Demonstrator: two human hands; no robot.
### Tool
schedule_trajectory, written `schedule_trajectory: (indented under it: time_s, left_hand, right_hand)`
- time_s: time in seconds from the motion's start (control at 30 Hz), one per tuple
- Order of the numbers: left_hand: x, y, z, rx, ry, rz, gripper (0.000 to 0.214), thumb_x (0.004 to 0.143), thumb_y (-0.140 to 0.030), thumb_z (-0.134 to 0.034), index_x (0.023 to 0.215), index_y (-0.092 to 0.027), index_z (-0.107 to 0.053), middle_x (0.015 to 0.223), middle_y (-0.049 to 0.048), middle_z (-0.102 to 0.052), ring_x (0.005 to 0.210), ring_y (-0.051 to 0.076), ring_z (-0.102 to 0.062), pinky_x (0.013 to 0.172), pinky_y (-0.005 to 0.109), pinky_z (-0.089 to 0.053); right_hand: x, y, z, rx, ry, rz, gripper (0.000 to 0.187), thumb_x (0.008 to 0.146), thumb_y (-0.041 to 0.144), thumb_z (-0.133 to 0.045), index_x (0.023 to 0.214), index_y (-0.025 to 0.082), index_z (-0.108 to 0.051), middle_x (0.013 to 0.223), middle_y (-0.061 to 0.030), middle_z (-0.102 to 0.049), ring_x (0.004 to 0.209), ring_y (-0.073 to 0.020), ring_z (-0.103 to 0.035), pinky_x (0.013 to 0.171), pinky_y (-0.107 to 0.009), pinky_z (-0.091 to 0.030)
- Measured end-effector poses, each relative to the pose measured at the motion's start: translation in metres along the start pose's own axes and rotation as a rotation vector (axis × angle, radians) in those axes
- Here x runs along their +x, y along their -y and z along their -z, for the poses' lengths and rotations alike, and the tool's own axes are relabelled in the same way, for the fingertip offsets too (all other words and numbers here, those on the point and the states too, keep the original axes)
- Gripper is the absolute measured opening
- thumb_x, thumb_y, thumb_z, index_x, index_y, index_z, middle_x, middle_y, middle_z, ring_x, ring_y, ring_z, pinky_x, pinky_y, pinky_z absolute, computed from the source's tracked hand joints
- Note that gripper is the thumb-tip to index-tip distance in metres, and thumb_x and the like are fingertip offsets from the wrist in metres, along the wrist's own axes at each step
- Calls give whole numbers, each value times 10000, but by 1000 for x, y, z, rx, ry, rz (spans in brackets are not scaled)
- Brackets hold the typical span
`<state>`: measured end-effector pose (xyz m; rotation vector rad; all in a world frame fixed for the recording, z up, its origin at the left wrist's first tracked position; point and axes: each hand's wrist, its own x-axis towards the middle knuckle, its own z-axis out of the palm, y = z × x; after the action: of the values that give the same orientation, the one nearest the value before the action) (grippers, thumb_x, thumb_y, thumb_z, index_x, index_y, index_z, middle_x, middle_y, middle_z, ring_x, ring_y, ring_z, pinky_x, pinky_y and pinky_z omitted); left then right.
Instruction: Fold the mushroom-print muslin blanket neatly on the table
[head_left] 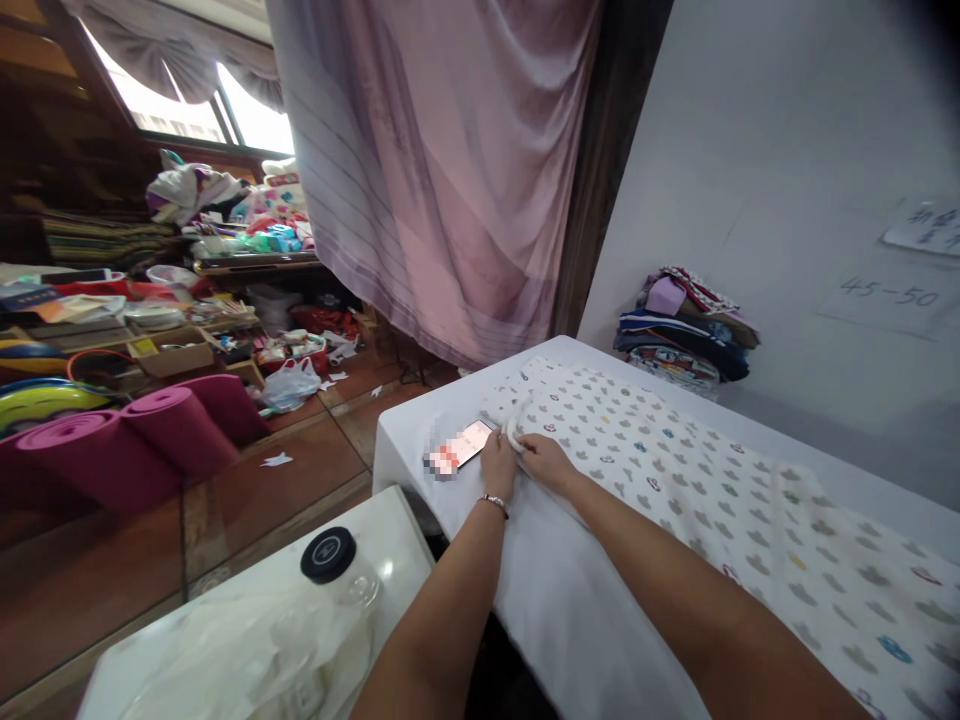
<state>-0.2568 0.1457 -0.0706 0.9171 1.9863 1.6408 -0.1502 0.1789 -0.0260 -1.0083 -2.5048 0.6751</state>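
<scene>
A white cloth (675,440) printed with grey mouse-head shapes and small coloured motifs lies spread along the white-covered table (420,420). At its near left end, both my hands are closed on its edge, where a pale band is bunched up in a small loop. My left hand (499,462), with a bracelet at the wrist, grips the left side of this band. Close beside it, my right hand (546,462) pinches the band from the right. A lit phone (476,438) lies just left of my left hand, its near end blurred out.
A white stool-like surface (405,530) at lower left holds a black-lidded clear jar (328,553) and a plastic bag (255,640). Folded clothes (682,330) are stacked by the wall. Pink rolled mats (165,430) and clutter stand left. A pink curtain (465,150) hangs behind.
</scene>
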Motion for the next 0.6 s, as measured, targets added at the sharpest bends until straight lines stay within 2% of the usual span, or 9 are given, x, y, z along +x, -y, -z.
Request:
schedule_trajectory:
  time_s: [0.1,0.17,0.33,0.6]
  left_hand:
    - [1,1,0,-14,4,0,294,859,-276,-418,1057,-191,-619,1002,72,-670,933,210,-606,814,328,-484]
    - [0,1,0,-21,6,-1,297,862,-283,-418,1067,-189,-612,1013,74,-667,939,209,-605,813,325,-485]
    - [0,-1,1,-38,-2,10,321,863,-270,-411,1126,-179,-571,1101,78,-638,1003,195,-586,862,315,-466]
    - [1,2,2,-62,-11,34,371,867,-256,-395,1204,-167,-524,1063,86,-644,939,186,-602,856,312,-462]
  right_hand:
    - [0,-3,0,91,27,-3,320,747,91,-361,880,208,-628,900,-8,-630,864,-142,-547,775,-214,-389]
    - [-1,-2,-1,27,24,-12,299,744,105,-381,891,205,-622,915,-21,-612,883,-152,-534,785,-227,-382]
    - [-4,7,-6,-112,-86,-16,357,783,144,-419,1117,212,-527,1052,-46,-551,952,-164,-490,778,-248,-371]
    - [-1,14,-6,-234,-50,38,221,837,170,-403,989,217,-556,1009,-45,-525,975,-170,-464,754,-250,-367]
